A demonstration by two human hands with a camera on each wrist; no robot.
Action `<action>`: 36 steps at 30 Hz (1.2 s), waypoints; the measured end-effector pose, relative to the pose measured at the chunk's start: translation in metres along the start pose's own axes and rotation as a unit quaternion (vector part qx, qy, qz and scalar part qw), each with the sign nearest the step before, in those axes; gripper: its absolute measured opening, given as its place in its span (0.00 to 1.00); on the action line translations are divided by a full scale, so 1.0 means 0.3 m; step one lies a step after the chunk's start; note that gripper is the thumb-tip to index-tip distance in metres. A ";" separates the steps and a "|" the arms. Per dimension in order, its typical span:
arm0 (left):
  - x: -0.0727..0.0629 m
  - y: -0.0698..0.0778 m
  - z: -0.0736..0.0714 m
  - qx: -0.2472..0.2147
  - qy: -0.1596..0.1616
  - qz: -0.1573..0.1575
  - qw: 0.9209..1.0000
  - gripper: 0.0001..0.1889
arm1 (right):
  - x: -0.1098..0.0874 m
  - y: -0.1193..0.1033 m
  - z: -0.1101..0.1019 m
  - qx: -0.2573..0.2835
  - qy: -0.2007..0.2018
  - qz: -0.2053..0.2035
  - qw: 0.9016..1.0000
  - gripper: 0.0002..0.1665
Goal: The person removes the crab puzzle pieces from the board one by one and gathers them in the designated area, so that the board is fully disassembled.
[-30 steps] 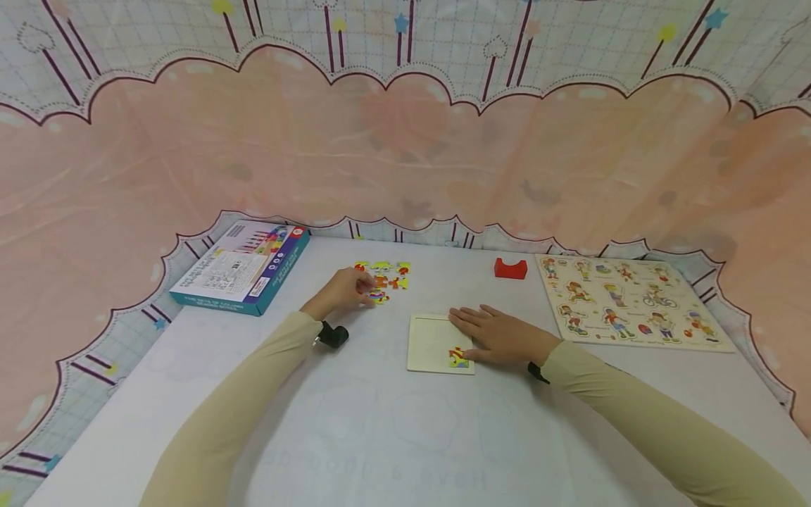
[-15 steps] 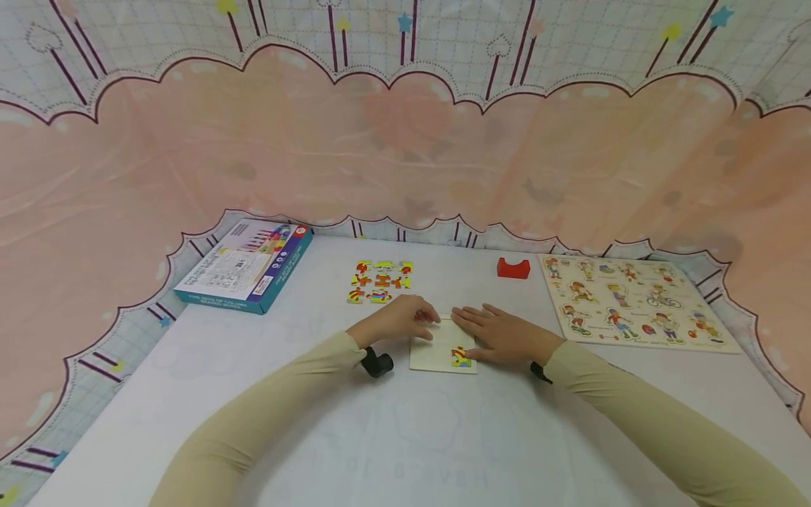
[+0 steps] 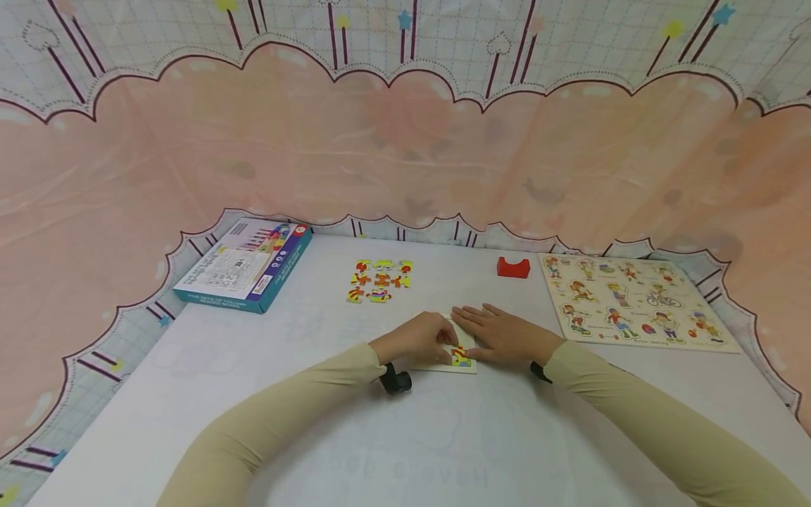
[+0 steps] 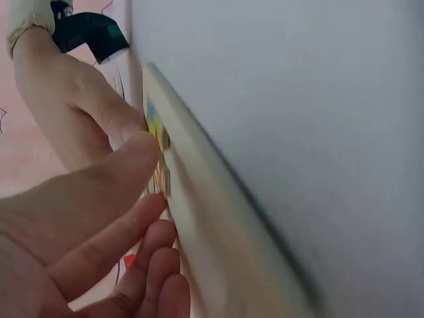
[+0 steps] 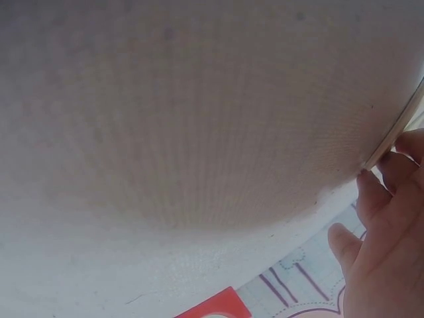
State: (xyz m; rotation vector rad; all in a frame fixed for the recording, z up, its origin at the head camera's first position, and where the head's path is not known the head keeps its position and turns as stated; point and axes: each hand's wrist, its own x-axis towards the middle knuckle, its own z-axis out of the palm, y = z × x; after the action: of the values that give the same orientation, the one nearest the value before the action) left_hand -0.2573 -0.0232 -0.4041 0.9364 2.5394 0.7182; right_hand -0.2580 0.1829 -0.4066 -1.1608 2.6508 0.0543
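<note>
A square wooden puzzle tray (image 3: 434,367) lies on the table, with one yellow and red jigsaw puzzle piece (image 3: 461,357) in its near right corner. Bent over the tray, my left hand (image 3: 426,338) has thumb and index fingertips at the left edge of that piece. In the left wrist view, the piece (image 4: 165,180) shows between the thumb and index fingertips, and the other fingers curl beside the tray. My right hand (image 3: 507,334) rests with extended fingers along the tray's right side, its thumb near the piece. Part of the tray is hidden under both hands.
Several loose jigsaw pieces (image 3: 380,281) lie in rows beyond the tray. A red notched block (image 3: 513,268) stands at the back. On the right lies a wooden board with figure pictures (image 3: 633,303); on the left, a flat blue and white box (image 3: 243,264).
My left hand has come from the loose pieces, across to the right and nearer, onto the tray and its piece. The right hand has stayed on the tray.
</note>
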 end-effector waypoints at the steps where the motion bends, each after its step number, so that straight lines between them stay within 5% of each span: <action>1: -0.003 0.003 0.002 -0.003 0.001 -0.004 1.000 0.12 | 0.000 -0.001 0.000 -0.003 0.000 0.000 1.000 0.44; 36: -0.021 0.012 0.045 -0.072 0.047 -0.006 0.996 0.19 | -0.006 -0.006 -0.009 -0.017 0.004 -0.015 1.000 0.36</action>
State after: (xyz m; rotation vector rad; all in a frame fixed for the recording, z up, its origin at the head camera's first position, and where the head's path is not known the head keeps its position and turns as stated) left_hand -0.2447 -0.0206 -0.4121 0.8568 2.5306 0.9498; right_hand -0.2561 0.1828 -0.4033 -1.2138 2.6478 0.0896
